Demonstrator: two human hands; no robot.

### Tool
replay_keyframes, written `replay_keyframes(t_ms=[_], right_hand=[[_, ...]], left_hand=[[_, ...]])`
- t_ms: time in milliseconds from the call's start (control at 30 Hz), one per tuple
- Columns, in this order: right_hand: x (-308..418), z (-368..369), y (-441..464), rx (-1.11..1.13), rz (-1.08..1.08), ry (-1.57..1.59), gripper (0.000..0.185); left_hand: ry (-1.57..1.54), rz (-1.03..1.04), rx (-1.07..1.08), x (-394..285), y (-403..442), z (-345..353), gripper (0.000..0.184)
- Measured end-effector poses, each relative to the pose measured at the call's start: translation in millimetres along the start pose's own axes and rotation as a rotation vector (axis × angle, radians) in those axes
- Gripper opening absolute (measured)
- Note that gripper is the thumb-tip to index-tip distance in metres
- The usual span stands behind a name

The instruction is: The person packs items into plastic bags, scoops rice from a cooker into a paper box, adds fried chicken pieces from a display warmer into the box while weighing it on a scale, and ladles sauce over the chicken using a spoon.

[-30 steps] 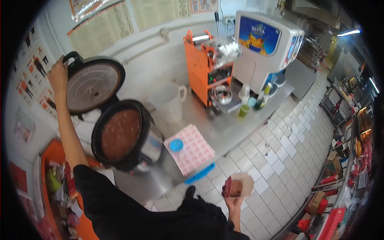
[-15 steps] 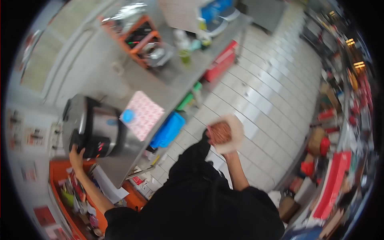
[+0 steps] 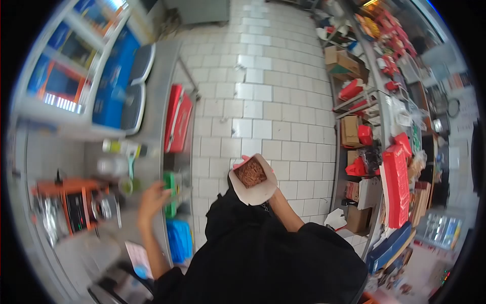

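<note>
My right hand (image 3: 277, 198) holds a white paper takeaway box (image 3: 249, 196) with its top spread apart. Brown, grainy food (image 3: 251, 174) fills its inside. Fingertips show at the box's far side; the palm is hidden beneath it. My left hand (image 3: 153, 201), somewhat blurred, hangs over the edge of the metal counter (image 3: 147, 167) with its fingers stretched out and nothing visible in them. At the lower left, the rice cooker (image 3: 121, 283) is partly cut off. A pink-and-white patterned sheet (image 3: 137, 256) with a blue round thing lies next to it.
Along the counter stand bottles (image 3: 121, 148), an orange rack (image 3: 66, 202) and blue containers with lids. Below it are a red box (image 3: 178, 119) and a blue plastic bag or bin (image 3: 179, 240). A packed shelf (image 3: 377, 126) lines the right side of the tiled floor (image 3: 263, 91).
My left hand has left the rice cooker and now hangs by the counter's edge. The view has swung right, toward the aisle. My right hand keeps hold of the takeaway box.
</note>
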State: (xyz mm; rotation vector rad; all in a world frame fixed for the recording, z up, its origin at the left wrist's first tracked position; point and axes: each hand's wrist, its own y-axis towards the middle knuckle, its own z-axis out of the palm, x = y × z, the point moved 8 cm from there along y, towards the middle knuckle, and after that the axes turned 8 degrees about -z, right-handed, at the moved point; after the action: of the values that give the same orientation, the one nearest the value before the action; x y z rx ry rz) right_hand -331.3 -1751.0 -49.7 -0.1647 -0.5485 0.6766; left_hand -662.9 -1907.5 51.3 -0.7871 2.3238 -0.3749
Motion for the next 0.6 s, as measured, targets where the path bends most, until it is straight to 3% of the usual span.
replay_keyframes(t_ms=[67, 100, 200, 233, 267, 300, 367, 433, 500, 533, 600], right_hand=[[37.9, -9.4, 33.3, -0.045, -0.065, 0.064, 0.063], [50.2, -30.8, 53.6, -0.052, -0.087, 0.148, 0.066], [129.7, -30.9, 102.6, 0.055, -0.107, 0.276, 0.073], [153.9, -37.5, 118.7, 0.144, -0.168, 0.173, 0.071], [172.6, -52.0, 133.6, 0.017, -0.178, 0.235, 0.072], [190.0, -65.2, 147.0, -0.109, -0.18, 0.301, 0.073], [236.6, -83.1, 181.2, -0.122, -0.255, 0.211, 0.074], [281.0, -99.0, 221.6, -0.118, -0.269, 0.158, 0.075], [324.7, -111.5, 279.9, -0.087, -0.232, 0.137, 0.075], [355.5, -95.1, 308.3, -0.07, -0.243, -0.148, 0.075], [411.2, -67.4, 368.0, -0.037, -0.251, -0.604, 0.075]], left_hand=[[0.114, 0.302, 0.187, -124.4, 99.0, 69.1, 0.054], [0.002, 0.466, 0.316, -189.7, 129.6, 94.2, 0.056], [-0.041, 0.93, 0.447, -339.2, 215.3, 164.6, 0.052], [-0.021, 1.068, 0.457, -384.7, 237.6, 179.5, 0.049], [0.02, 1.12, 0.523, -424.3, 260.8, 196.0, 0.047], [0.061, 1.166, 0.586, -460.0, 281.7, 211.6, 0.046], [-0.066, 1.243, 0.627, -517.8, 318.1, 227.3, 0.042], [-0.12, 1.024, 0.922, -560.0, 363.9, 248.4, 0.042], [-0.196, 0.973, 0.986, -592.0, 414.4, 255.1, 0.045], [-0.184, 0.855, 1.047, -616.5, 430.1, 237.0, 0.046], [-0.317, 0.827, 1.001, -648.5, 483.6, 214.0, 0.047]])
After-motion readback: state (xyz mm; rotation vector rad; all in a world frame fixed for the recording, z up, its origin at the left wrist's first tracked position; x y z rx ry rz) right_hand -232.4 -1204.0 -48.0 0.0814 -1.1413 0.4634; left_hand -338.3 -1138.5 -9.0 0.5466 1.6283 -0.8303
